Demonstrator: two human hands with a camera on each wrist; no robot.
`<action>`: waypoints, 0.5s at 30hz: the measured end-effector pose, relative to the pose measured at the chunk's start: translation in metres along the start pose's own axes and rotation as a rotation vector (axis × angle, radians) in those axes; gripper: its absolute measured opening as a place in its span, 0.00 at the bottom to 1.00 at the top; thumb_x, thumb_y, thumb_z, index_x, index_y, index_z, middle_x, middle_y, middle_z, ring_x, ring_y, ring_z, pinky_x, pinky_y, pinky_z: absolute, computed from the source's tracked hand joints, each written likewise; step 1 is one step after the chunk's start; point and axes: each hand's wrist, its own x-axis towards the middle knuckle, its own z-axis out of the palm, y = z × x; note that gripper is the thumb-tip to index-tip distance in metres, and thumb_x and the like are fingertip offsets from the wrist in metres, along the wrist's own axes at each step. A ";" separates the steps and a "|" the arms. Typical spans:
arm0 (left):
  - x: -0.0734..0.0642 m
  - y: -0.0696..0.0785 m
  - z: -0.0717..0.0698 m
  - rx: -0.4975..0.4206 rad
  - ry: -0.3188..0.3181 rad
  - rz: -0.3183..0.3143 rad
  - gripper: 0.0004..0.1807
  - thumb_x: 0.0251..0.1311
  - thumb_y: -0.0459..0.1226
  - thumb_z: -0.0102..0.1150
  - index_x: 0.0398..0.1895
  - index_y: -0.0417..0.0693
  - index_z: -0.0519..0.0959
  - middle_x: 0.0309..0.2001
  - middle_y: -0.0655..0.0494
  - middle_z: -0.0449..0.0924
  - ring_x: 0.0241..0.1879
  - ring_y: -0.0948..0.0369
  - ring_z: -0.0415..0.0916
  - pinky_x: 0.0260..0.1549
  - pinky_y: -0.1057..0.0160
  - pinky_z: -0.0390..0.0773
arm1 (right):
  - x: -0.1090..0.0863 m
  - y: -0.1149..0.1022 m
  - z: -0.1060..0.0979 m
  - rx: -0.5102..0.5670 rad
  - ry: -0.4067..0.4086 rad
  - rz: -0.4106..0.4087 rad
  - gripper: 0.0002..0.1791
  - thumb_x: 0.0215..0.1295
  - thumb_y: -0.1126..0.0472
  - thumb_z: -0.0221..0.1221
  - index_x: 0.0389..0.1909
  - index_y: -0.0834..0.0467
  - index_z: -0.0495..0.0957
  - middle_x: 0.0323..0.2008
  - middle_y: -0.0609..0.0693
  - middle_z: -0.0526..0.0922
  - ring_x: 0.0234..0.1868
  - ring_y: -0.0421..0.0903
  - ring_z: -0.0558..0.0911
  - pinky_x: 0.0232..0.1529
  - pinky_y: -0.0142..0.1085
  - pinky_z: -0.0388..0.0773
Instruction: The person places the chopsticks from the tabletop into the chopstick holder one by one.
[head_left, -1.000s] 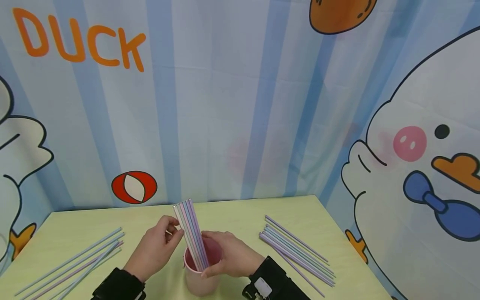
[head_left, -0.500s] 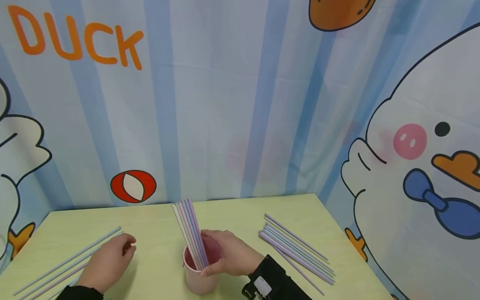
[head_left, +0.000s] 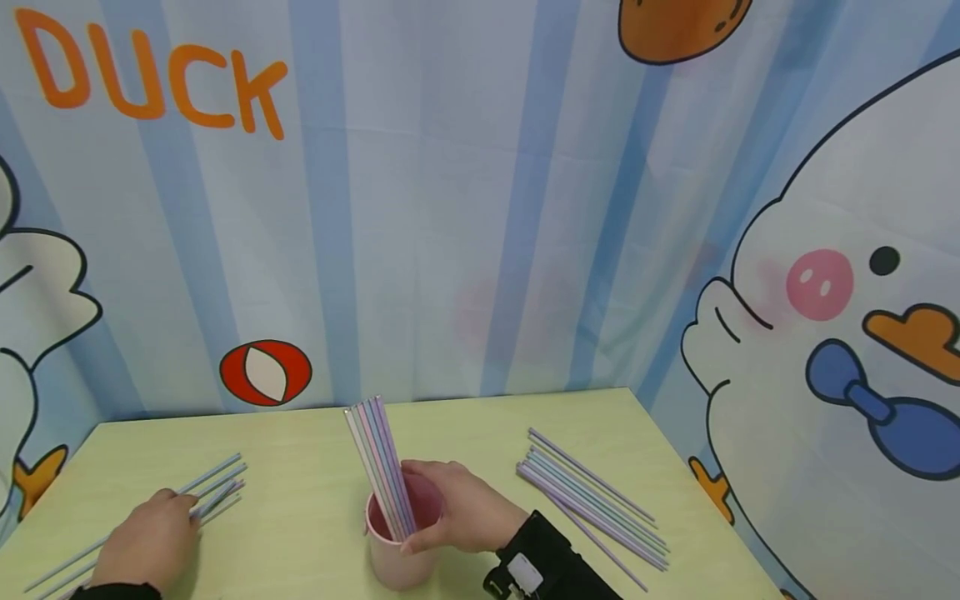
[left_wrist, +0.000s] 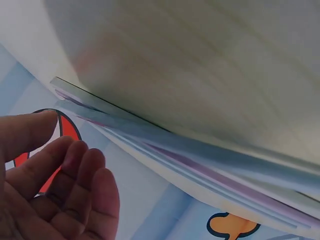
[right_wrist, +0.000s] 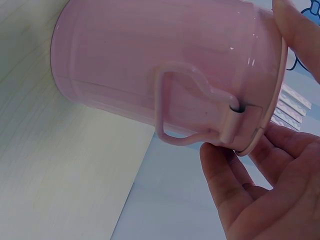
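Yellow table [head_left: 300, 475] before duck-print curtain [head_left: 442, 217] | 6 o'clock: right hand [head_left: 463, 510] gripping pink cup [head_left: 401, 568] by rim, straw bundle [head_left: 383, 471] inside | 8 o'clock: left hand [head_left: 146, 542], fingers loosely bent, near loose straws [left_wrist: 210, 154]

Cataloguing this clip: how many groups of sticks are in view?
3: middle group in the pink cup, left group partly hidden by the left hand, right group on the table.

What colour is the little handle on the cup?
The handle is pink, like the cup; the right wrist view shows it best.
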 end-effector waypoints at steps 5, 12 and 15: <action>0.001 -0.006 0.004 0.011 -0.059 -0.024 0.11 0.58 0.33 0.63 0.39 0.30 0.81 0.33 0.39 0.77 0.36 0.38 0.78 0.38 0.39 0.79 | 0.000 0.000 0.000 -0.001 0.002 0.002 0.50 0.48 0.42 0.72 0.72 0.52 0.64 0.64 0.43 0.73 0.60 0.41 0.72 0.64 0.46 0.68; 0.002 -0.012 0.010 0.009 -0.104 -0.040 0.06 0.57 0.32 0.63 0.33 0.35 0.81 0.29 0.44 0.77 0.35 0.40 0.78 0.38 0.39 0.79 | 0.000 0.000 0.000 -0.013 0.005 -0.002 0.50 0.48 0.42 0.72 0.72 0.52 0.64 0.64 0.43 0.74 0.60 0.41 0.72 0.65 0.46 0.68; 0.003 -0.013 0.011 0.010 -0.108 -0.049 0.08 0.56 0.31 0.64 0.36 0.34 0.82 0.31 0.41 0.79 0.38 0.38 0.78 0.40 0.38 0.78 | 0.000 0.000 0.000 -0.009 0.002 0.006 0.50 0.48 0.42 0.72 0.72 0.51 0.64 0.64 0.43 0.73 0.60 0.41 0.72 0.64 0.46 0.68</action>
